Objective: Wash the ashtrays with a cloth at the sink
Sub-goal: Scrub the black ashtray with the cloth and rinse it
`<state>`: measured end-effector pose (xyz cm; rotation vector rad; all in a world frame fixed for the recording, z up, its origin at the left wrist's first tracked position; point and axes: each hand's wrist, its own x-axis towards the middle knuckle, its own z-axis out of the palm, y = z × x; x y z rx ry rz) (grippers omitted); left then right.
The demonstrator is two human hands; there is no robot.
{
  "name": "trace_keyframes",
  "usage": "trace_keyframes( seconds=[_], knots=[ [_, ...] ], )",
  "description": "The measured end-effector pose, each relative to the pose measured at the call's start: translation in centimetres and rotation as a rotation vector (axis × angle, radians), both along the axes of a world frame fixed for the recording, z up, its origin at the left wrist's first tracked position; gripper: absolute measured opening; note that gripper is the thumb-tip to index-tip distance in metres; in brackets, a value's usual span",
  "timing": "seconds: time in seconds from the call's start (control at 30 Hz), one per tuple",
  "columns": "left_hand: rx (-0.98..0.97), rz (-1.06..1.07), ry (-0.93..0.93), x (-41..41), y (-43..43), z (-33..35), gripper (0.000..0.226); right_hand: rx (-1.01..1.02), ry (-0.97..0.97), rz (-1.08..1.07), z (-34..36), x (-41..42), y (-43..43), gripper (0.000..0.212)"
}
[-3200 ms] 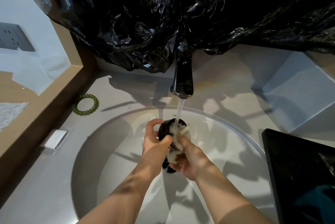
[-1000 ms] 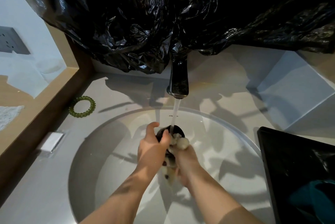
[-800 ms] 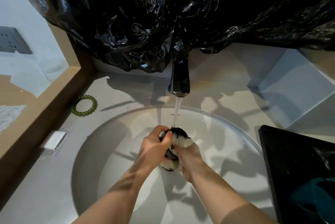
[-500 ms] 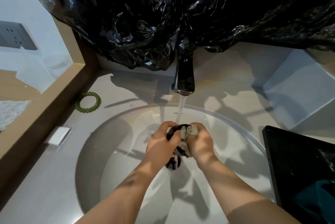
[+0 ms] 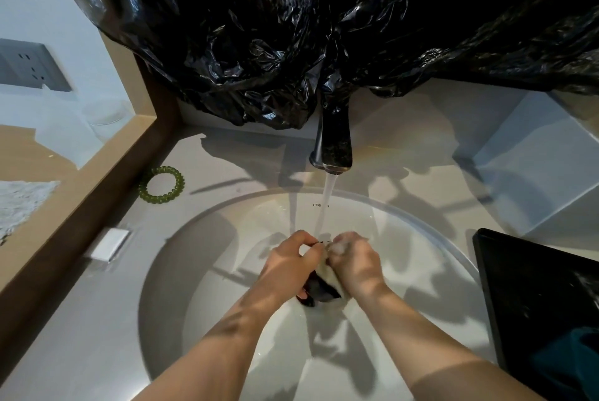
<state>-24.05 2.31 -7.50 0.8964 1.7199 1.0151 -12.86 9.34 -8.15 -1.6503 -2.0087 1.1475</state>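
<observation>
Over the white sink (image 5: 201,271), both my hands work under the water running from the dark tap (image 5: 334,144). My left hand (image 5: 288,267) grips a small black ashtray (image 5: 316,292), of which only the lower edge shows between my palms. My right hand (image 5: 355,266) holds a wet pale cloth (image 5: 327,272) pressed against the ashtray. The stream lands between my fingertips. Most of the ashtray and the cloth is hidden by my hands.
A green coiled hair tie (image 5: 161,185) lies on the grey counter at the back left, a small white soap bar (image 5: 109,244) nearer. A black tray (image 5: 538,310) stands at the right edge. Crumpled black plastic (image 5: 324,27) hangs above the tap. A wooden frame (image 5: 81,206) borders the left.
My hands have drawn closer together under the stream, the right hand turning its cloth over the top of the ashtray. The ashtray has tilted, now showing only below my palms.
</observation>
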Motion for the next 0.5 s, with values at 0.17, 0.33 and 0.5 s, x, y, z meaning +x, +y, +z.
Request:
trace_keyframes(
  seconds=[0.17,0.33,0.5],
  knots=[
    [0.102,0.119,-0.098,1.1,0.4,-0.1,0.004,-0.345,0.491,-0.36,0.0,-0.1,0.5,0.017],
    [0.144,0.346,-0.01,0.9,0.5,-0.9,0.004,-0.787,0.613,-0.279,0.6,-1.6,-2.4,0.013],
    [0.104,0.304,-0.08,0.1,0.3,-0.5,0.01,-0.545,0.36,-0.354,-0.4,-2.9,-0.5,0.018]
  ],
)
